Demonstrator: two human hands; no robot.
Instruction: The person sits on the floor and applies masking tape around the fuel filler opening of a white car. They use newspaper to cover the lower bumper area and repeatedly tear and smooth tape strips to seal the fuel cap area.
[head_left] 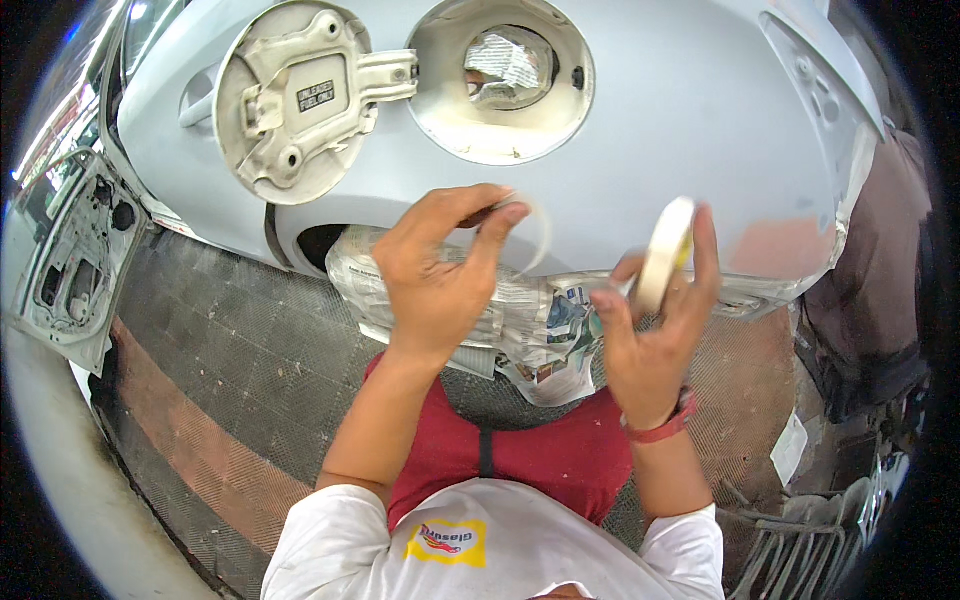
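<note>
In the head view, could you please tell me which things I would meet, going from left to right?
Pale grey metal car door, round cream fuel flap, bare left hand, thin pale curved strip, cream ring-shaped roll, dark brown draped cloth.

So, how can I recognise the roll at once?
On the grey car panel, find the fuel opening. Below and right of it, the right hand holds the roll: pale and thick, unlike the thin curved strip at the left hand.
</note>
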